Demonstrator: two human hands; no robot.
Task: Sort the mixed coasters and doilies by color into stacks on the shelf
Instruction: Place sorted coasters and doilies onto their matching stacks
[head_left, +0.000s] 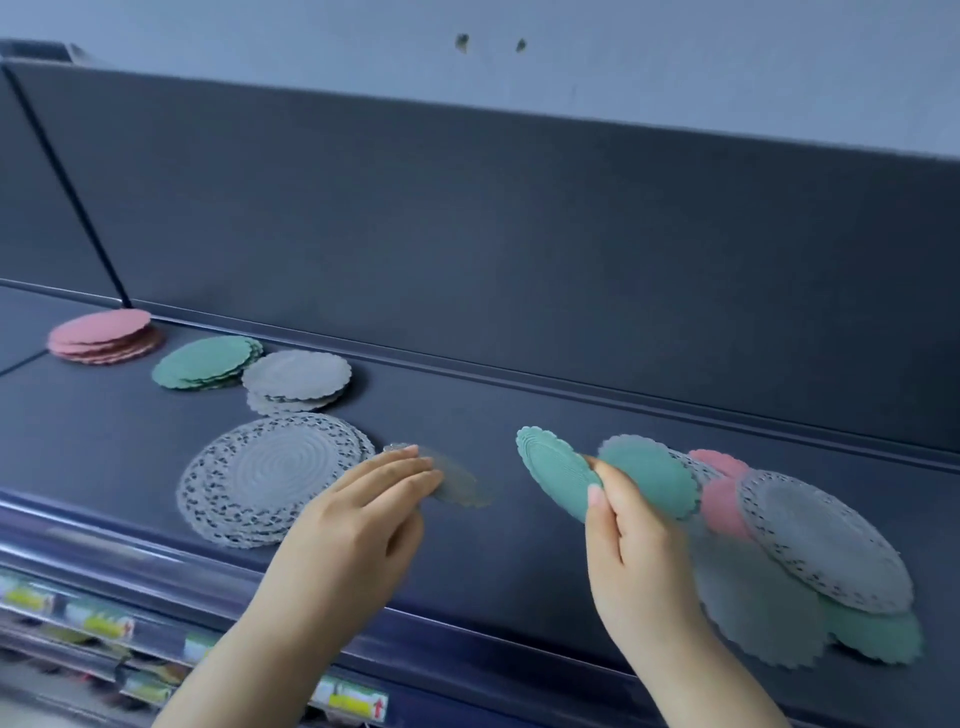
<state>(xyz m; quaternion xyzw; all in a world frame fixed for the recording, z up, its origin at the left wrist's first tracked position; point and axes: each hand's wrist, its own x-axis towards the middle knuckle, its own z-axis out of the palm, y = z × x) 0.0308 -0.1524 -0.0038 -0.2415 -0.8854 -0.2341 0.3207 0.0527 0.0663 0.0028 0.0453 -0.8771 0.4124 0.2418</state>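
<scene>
Sorting about midway, judging by shelf: one mixed pile at right, four stacks at left: lace doily stack, grey stack, green stack, pink stack. Two coasters in hand: right hand grip pinches green coaster, left hand grip seems clamped on blurred grey coaster. Next move likely: lay each on matching stack, edges aligned

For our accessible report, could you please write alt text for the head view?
The right hand pinches a green scalloped coaster above a dark blue shelf; the left hand touches a blurred grey coaster. Pink stack, green stack and grey stack lie left, mixed coaster pile right.
</scene>
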